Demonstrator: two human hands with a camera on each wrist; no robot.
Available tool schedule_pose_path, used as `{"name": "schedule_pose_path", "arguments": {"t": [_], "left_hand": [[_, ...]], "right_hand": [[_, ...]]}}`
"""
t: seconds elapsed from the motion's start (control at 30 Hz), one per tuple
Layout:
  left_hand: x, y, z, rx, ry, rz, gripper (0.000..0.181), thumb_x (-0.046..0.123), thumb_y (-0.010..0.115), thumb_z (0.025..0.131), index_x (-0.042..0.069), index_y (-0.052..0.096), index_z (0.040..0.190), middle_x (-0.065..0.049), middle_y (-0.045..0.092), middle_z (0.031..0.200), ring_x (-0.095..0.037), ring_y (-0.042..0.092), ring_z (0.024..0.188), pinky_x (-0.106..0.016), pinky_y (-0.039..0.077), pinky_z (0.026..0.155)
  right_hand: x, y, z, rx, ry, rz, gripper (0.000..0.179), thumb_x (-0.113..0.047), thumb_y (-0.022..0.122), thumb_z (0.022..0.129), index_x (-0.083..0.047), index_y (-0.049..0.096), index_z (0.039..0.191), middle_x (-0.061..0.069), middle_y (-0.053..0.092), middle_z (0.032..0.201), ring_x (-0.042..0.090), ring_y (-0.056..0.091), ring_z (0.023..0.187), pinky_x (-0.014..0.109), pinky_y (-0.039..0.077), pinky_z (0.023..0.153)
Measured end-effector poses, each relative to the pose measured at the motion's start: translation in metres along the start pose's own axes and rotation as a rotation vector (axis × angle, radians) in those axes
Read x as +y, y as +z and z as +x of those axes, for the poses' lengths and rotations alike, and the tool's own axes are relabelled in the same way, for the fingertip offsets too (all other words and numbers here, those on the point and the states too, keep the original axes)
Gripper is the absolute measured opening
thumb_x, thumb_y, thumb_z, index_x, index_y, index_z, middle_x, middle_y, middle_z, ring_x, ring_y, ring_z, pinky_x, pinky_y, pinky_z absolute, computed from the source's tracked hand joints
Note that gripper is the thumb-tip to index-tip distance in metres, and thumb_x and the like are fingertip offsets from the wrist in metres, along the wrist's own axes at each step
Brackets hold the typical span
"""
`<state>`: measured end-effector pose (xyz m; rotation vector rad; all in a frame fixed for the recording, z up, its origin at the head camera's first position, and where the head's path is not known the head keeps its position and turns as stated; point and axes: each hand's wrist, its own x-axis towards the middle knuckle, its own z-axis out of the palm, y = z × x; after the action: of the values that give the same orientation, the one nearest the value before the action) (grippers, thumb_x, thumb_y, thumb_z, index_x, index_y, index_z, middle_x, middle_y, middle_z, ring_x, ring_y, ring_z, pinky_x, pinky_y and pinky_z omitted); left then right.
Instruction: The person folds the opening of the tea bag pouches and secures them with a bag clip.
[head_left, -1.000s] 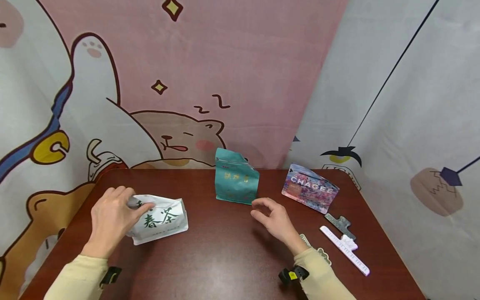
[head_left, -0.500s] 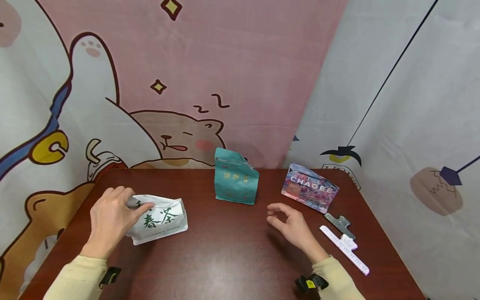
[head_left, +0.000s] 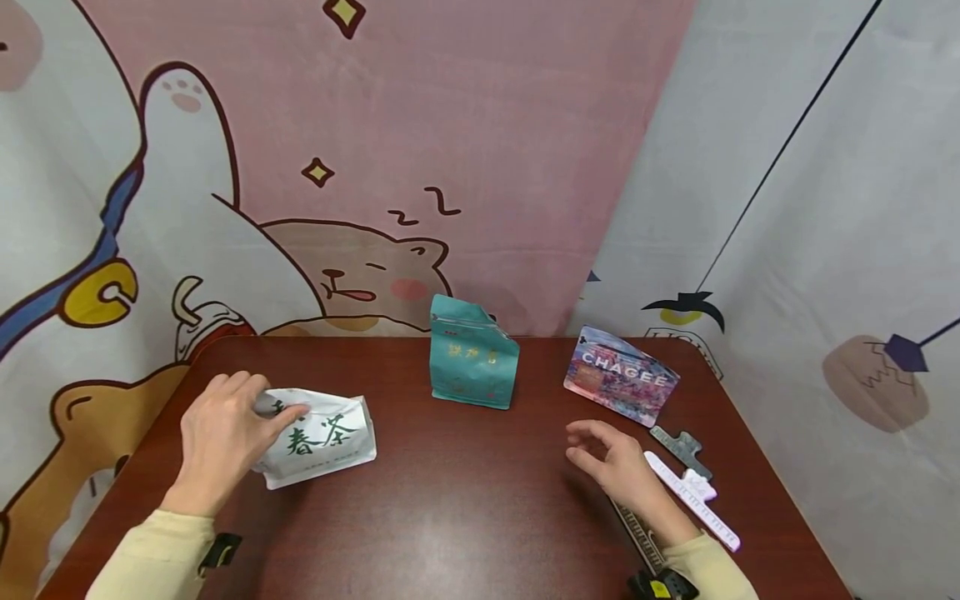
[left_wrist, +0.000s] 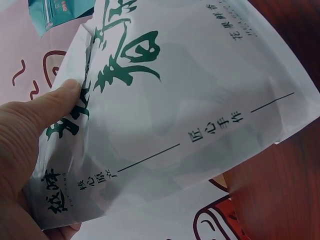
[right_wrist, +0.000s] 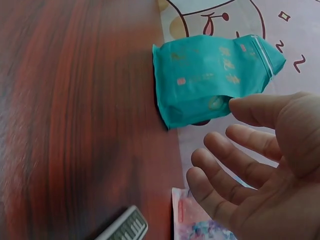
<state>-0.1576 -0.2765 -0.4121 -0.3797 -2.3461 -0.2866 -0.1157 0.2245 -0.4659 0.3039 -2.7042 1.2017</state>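
Observation:
My left hand [head_left: 225, 437] grips the top end of a white tea bag [head_left: 326, 442] with green lettering, which lies tilted on the left of the table. In the left wrist view, the thumb [left_wrist: 62, 102] presses on the bag's folded front while the other fingers are mostly hidden behind it. My right hand [head_left: 618, 467] hovers over the right of the table, fingers loosely bent and holding nothing. Partly hidden beneath its wrist lies a long dark-patterned sealing clip [head_left: 637, 533]; one end of this clip [right_wrist: 127, 227] shows in the right wrist view.
A teal tea bag [head_left: 472, 358] stands at the back middle of the dark wooden table [head_left: 450, 517]. To its right leans a colourful CHAGEE pouch [head_left: 618, 375]. A grey clip [head_left: 681, 450] and a white clip [head_left: 693, 500] lie at the right. A printed cloth [head_left: 487, 150] hangs behind.
My right hand has moved rightward and a little towards me, away from the teal bag, to beside the clips. The left hand and the white bag have stayed put.

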Motion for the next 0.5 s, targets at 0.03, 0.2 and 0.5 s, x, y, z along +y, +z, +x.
{"name": "schedule_pose_path", "arguments": {"t": [0.03, 0.2, 0.5], "left_hand": [[0.000, 0.000, 0.000, -0.003, 0.001, 0.004, 0.053, 0.036, 0.101, 0.056, 0.005, 0.061, 0.072, -0.004, 0.049, 0.062, -0.025, 0.048, 0.063, -0.033, 0.035, 0.047], [-0.001, 0.000, 0.000, 0.000, 0.007, 0.002, 0.053, 0.036, 0.100, 0.056, 0.006, 0.059, 0.070, -0.004, 0.048, 0.062, -0.025, 0.048, 0.063, -0.033, 0.034, 0.046], [-0.001, 0.000, 0.001, -0.008, 0.004, 0.008, 0.053, 0.036, 0.101, 0.056, 0.005, 0.060, 0.071, -0.005, 0.049, 0.063, -0.025, 0.048, 0.063, -0.033, 0.035, 0.046]], "right_hand": [[0.001, -0.001, -0.002, 0.001, 0.000, -0.011, 0.029, -0.002, 0.079, 0.087, -0.003, 0.072, 0.116, 0.003, 0.074, 0.101, 0.018, 0.070, 0.092, 0.037, 0.058, 0.079], [0.005, -0.009, -0.009, -0.002, 0.026, -0.078, 0.028, -0.004, 0.079, 0.088, -0.005, 0.073, 0.115, 0.002, 0.074, 0.103, 0.021, 0.070, 0.095, 0.038, 0.058, 0.080], [0.012, -0.023, -0.021, 0.044, 0.010, -0.159, 0.027, -0.005, 0.082, 0.084, -0.007, 0.075, 0.109, -0.001, 0.073, 0.098, 0.016, 0.068, 0.085, 0.033, 0.056, 0.072]]}}
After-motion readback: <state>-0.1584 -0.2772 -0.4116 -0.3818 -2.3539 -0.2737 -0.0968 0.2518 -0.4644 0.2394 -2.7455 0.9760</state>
